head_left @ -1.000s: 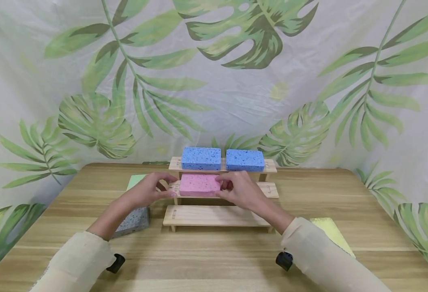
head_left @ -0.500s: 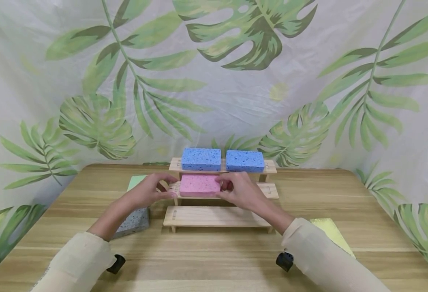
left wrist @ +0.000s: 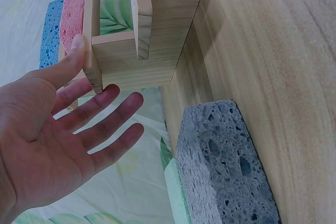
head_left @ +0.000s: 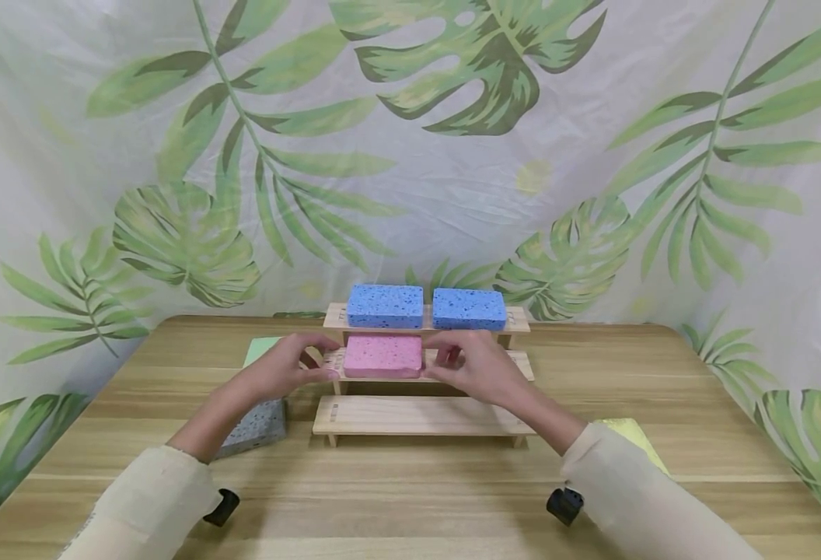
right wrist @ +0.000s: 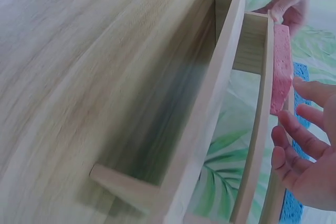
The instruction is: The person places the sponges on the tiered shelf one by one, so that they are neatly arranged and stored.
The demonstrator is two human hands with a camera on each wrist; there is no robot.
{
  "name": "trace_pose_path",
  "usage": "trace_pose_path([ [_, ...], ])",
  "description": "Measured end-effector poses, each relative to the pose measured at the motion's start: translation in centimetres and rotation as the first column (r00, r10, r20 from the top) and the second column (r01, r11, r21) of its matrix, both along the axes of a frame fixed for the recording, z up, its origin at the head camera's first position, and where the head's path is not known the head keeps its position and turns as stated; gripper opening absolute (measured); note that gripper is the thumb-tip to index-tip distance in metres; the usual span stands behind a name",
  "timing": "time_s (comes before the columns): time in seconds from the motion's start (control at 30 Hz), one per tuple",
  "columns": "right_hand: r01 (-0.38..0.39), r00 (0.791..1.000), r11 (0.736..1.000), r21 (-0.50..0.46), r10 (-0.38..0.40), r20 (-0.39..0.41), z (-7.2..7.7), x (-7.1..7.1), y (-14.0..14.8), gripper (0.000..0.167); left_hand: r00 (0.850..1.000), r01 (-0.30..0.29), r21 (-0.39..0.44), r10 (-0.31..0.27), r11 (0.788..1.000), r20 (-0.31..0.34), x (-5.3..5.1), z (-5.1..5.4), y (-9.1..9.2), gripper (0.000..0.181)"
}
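Observation:
A pink sponge (head_left: 382, 356) lies on the left part of the middle shelf of a three-step wooden rack (head_left: 417, 414). My left hand (head_left: 281, 365) is at the shelf's left end, its thumb tip by the sponge's end in the left wrist view, fingers relaxed and spread. On the sponge's other side my right hand (head_left: 473, 365) has its fingers loosely bent, with a small gap between them and the sponge in the head view. Two blue sponges (head_left: 386, 306) (head_left: 469, 309) stand side by side on the top shelf. The bottom shelf bears nothing.
On the table (head_left: 382, 498) at the left lie a grey sponge (left wrist: 220, 166) and a light green one (head_left: 260, 348), both partly behind my left arm in the head view. A yellow sponge (head_left: 636, 441) lies at the right, partly covered by my right sleeve. A leaf-patterned cloth (head_left: 452, 187) hangs behind.
My right hand has let go of the pink sponge's right end and moved slightly to the right. The left hand and the sponge have stayed in place.

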State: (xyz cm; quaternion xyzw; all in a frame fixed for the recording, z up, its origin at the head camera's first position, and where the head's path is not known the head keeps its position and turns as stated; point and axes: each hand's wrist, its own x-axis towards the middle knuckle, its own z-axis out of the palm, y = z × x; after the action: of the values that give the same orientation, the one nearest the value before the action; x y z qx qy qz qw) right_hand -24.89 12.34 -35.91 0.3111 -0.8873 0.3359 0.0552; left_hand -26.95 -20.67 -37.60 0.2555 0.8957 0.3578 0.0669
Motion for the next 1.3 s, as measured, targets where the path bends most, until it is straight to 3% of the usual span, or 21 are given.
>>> trace_pose_path([
  [0.6,0.06,0.997,0.998,-0.015,-0.061,-0.042,0.1,1.6,6.0,0.027,1.0,0.002,-0.001,-0.002,1.0,0.002,0.1,-0.2,-0.1,0.047],
  [1.13,0.221,0.975,0.975,0.018,-0.22,-0.024,-0.1,2.8,13.0,0.024,1.0,-0.003,0.004,0.003,1.0,-0.013,0.2,0.0,0.1,0.047],
  [1.3,0.238,0.971,0.971,0.033,-0.238,-0.025,-0.7,2.9,15.0,0.023,1.0,-0.004,-0.002,0.004,1.0,-0.016,0.0,0.0,0.2,0.047],
])
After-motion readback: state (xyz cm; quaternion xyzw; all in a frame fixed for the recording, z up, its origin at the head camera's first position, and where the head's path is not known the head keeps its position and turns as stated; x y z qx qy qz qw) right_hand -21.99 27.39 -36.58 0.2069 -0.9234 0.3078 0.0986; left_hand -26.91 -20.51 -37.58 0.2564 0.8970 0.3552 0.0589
